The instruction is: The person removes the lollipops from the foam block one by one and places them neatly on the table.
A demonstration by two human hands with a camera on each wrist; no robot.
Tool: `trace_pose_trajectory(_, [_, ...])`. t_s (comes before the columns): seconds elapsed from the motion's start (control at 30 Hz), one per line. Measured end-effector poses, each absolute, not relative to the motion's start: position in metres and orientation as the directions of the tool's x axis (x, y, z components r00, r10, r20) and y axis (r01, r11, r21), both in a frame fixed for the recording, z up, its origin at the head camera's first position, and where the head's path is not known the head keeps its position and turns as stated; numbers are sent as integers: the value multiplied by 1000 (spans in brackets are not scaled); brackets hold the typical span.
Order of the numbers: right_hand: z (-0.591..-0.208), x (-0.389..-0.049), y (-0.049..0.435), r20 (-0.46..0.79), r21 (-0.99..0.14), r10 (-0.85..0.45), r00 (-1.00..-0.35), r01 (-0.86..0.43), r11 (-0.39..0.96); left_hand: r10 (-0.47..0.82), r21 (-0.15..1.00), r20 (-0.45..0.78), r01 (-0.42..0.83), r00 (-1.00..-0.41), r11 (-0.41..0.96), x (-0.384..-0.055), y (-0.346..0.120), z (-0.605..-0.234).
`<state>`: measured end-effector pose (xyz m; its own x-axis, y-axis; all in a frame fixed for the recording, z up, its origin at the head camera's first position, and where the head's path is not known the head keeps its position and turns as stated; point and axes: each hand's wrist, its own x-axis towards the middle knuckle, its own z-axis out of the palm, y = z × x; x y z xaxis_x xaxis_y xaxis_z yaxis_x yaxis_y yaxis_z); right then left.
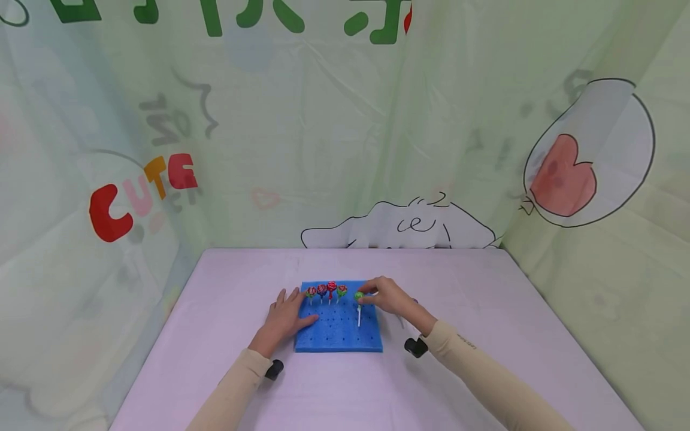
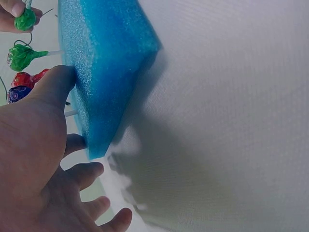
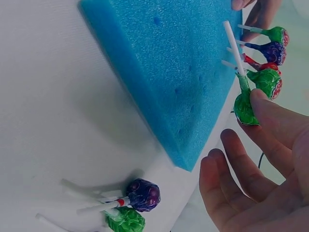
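Observation:
My right hand (image 1: 389, 294) pinches a green-wrapped lollipop (image 3: 245, 108) by its round head, between thumb and index finger. The white stick of this lollipop points down over the right part of a blue foam board (image 1: 339, 342), which has rows of small holes. My left hand (image 1: 284, 318) rests at the board's left edge, its thumb on the top face and the other fingers spread beside it. Along the far side, several lollipops stand upright in a row, among them a purple one (image 1: 321, 290), a red one (image 1: 331, 287) and a green one (image 1: 342, 290).
Right of the board, in the right wrist view, a purple lollipop (image 3: 143, 195) and a green lollipop (image 3: 125, 221) lie loose on the pale tablecloth (image 1: 463, 371). My right forearm mostly covers them in the head view. A printed curtain (image 1: 345, 131) hangs behind the table.

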<state>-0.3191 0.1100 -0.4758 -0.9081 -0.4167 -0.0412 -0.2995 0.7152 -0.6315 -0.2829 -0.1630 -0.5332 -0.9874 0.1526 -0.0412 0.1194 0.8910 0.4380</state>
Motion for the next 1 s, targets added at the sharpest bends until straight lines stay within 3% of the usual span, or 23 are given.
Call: trace_pose_trajectory(1.0, [-477, -320, 157, -41, -632, -409, -912, -293, 718, 155, 432, -36, 125, -987, 893, -281, -163, -534])
